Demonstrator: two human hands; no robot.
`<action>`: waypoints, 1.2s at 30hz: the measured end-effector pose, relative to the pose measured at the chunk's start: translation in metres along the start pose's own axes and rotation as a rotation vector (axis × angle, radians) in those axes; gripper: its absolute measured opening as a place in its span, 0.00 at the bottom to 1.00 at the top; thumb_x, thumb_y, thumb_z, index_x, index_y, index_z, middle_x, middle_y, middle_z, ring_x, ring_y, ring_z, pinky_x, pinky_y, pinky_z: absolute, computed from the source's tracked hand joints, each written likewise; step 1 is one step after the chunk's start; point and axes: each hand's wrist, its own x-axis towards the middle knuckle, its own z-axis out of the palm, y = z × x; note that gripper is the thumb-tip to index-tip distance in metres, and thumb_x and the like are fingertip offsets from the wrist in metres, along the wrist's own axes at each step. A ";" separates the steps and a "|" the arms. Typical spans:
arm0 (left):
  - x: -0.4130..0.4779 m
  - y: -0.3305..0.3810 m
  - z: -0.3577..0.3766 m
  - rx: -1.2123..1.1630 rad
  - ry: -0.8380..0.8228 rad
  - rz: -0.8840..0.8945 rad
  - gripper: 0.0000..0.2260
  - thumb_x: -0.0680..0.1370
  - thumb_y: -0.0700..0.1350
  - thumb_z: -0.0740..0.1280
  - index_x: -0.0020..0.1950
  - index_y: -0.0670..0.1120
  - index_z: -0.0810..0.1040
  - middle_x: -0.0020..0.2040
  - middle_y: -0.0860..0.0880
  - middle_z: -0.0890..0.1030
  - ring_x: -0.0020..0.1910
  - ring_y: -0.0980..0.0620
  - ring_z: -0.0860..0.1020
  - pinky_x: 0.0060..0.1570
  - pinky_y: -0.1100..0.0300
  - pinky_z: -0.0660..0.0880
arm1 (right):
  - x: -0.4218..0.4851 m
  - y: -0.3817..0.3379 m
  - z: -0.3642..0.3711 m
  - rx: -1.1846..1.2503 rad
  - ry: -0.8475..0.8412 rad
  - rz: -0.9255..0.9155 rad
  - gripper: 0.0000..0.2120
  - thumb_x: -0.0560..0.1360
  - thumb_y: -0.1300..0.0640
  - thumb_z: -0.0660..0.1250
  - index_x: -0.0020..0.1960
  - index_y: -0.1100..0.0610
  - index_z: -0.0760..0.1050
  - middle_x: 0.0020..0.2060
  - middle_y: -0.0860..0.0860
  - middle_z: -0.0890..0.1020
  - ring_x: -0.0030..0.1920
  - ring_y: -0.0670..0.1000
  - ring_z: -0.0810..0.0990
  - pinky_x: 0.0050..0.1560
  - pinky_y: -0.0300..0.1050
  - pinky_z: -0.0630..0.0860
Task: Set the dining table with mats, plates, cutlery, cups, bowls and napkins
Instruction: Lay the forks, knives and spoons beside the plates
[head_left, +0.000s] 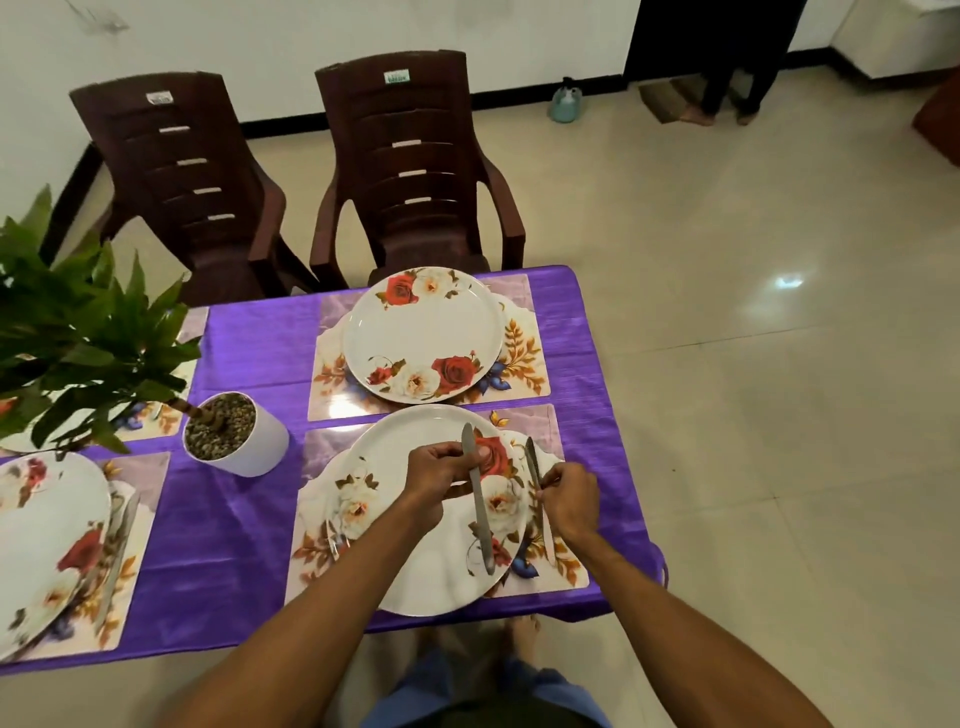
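Cutlery (120, 540) lay beside the far-left plate (47, 545); a potted plant (236, 434) stood next. Over the near plate (431, 582), the left hand (441, 470) curled round a knife (480, 519) at its middle. Just right, the right hand (569, 499) pinched a second knife (532, 462) by that plate's rim, above its mat (550, 426).

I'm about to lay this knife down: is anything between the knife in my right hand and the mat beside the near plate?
Nothing visible. The right hand holds the knife over the mat strip right of the near plate; the part under the hand is hidden.
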 end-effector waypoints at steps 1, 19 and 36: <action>0.001 0.000 0.000 0.001 -0.001 0.001 0.09 0.72 0.42 0.77 0.49 0.39 0.84 0.45 0.43 0.87 0.45 0.44 0.85 0.41 0.55 0.81 | 0.000 0.001 0.001 -0.019 0.016 -0.005 0.05 0.70 0.67 0.73 0.41 0.57 0.81 0.35 0.48 0.83 0.37 0.47 0.81 0.38 0.47 0.82; 0.020 0.030 0.010 0.042 0.012 0.078 0.09 0.71 0.44 0.78 0.48 0.42 0.85 0.43 0.45 0.86 0.43 0.46 0.85 0.37 0.57 0.80 | -0.018 -0.059 -0.039 0.494 -0.235 -0.070 0.06 0.77 0.57 0.72 0.48 0.60 0.83 0.39 0.55 0.85 0.37 0.51 0.84 0.38 0.42 0.81; 0.099 0.106 0.023 -0.085 0.040 0.145 0.18 0.71 0.51 0.78 0.57 0.44 0.82 0.49 0.44 0.86 0.48 0.46 0.85 0.52 0.53 0.82 | 0.098 -0.116 -0.049 0.808 -0.185 0.180 0.05 0.71 0.69 0.75 0.46 0.65 0.82 0.40 0.59 0.85 0.37 0.55 0.83 0.34 0.46 0.81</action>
